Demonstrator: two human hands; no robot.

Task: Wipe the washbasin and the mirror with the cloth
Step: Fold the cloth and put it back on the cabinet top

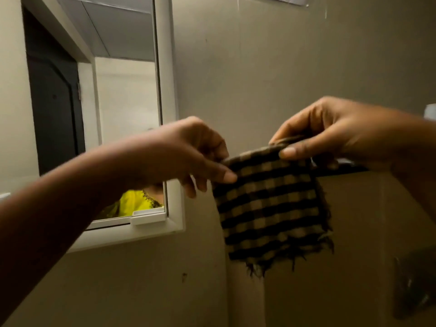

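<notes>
A black-and-tan checked cloth (271, 204) with a frayed lower edge hangs in the air in front of the wall. My left hand (188, 156) pinches its upper left corner and my right hand (330, 133) pinches its upper right corner, holding it spread flat. The mirror (118, 90), in a white frame (168, 114), hangs on the wall to the left of the cloth. It reflects a dark door, a ceiling and a yellow garment. My left forearm crosses in front of the mirror's lower part. The washbasin is out of view.
A beige wall (259, 67) fills the middle and right. A low partition ledge (354, 171) runs behind the cloth at the right. A grey fixture (412, 286), blurred, sits on the wall at lower right. A paper notice (290, 0) hangs at the top edge.
</notes>
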